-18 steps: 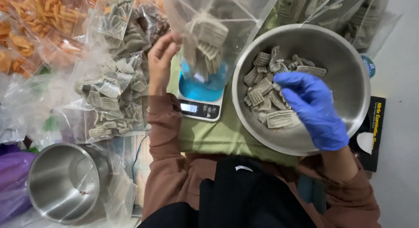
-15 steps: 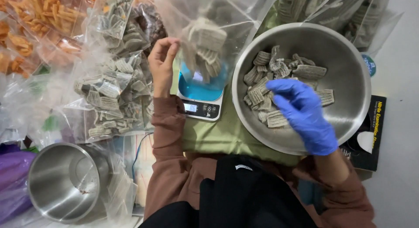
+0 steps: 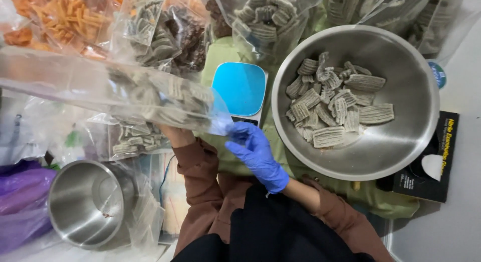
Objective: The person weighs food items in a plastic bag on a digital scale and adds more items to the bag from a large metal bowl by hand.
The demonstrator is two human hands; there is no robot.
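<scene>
I see my right hand [image 3: 255, 154], blue-gloved, pinching the corner of the clear bag of grey ridged crackers [image 3: 150, 96]. The bag lies sideways at 9 o'clock from the blue scale [image 3: 239, 86]. My left hand is hidden under it; grip unclear.

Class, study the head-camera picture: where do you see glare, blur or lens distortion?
Head view: soft, even light; bright reflections on the wall of the steel bowl and the smaller steel pot; the clear bag between both hands looks smeared and hazy; straight edges bow near the corners, suggesting a wide lens.
</scene>
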